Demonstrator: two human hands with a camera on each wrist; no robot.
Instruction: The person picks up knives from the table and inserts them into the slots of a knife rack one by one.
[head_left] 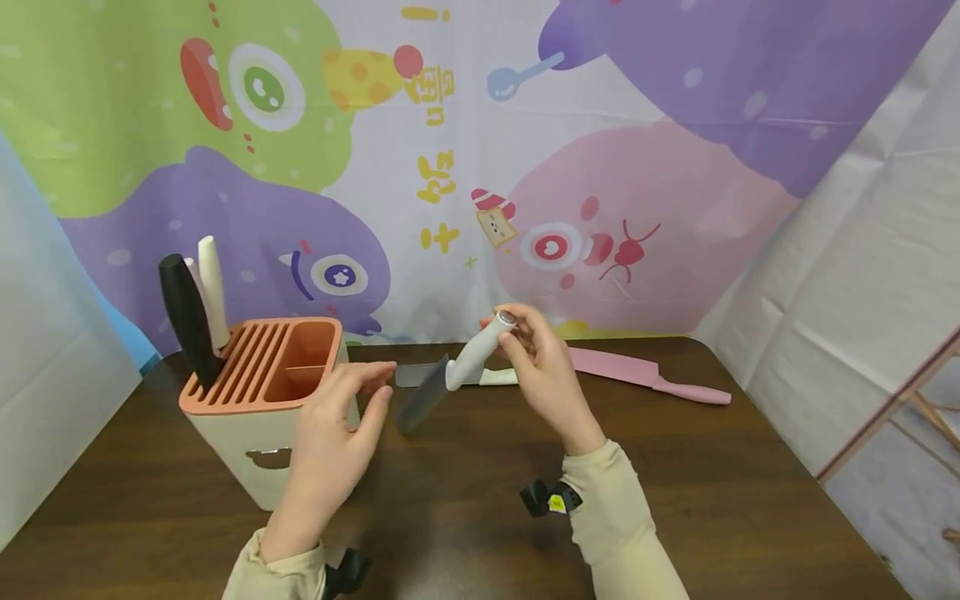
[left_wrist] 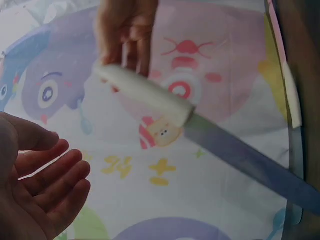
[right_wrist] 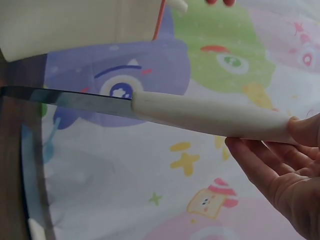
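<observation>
My right hand (head_left: 549, 379) pinches the end of a white-handled kitchen knife (head_left: 474, 354) between thumb and fingers. Its steel blade slants down and to the left above the table; in the right wrist view the white handle (right_wrist: 210, 116) reaches across to the fingers. My left hand (head_left: 333, 433) is raised beside the knife block (head_left: 262, 408), its fingers loosely bent and nothing in them. The left wrist view shows that hand (left_wrist: 45, 185) apart from the knife. The block is cream with an orange slotted top, and a black-handled knife (head_left: 187, 321) and a white-handled knife (head_left: 213, 292) stand in it.
Behind the held knife, another knife with a white handle (head_left: 498, 377) lies on the brown table (head_left: 465, 517). To its right lies a pink cleaver (head_left: 615, 367). A cartoon-printed cloth (head_left: 450, 275) hangs along the table's back edge.
</observation>
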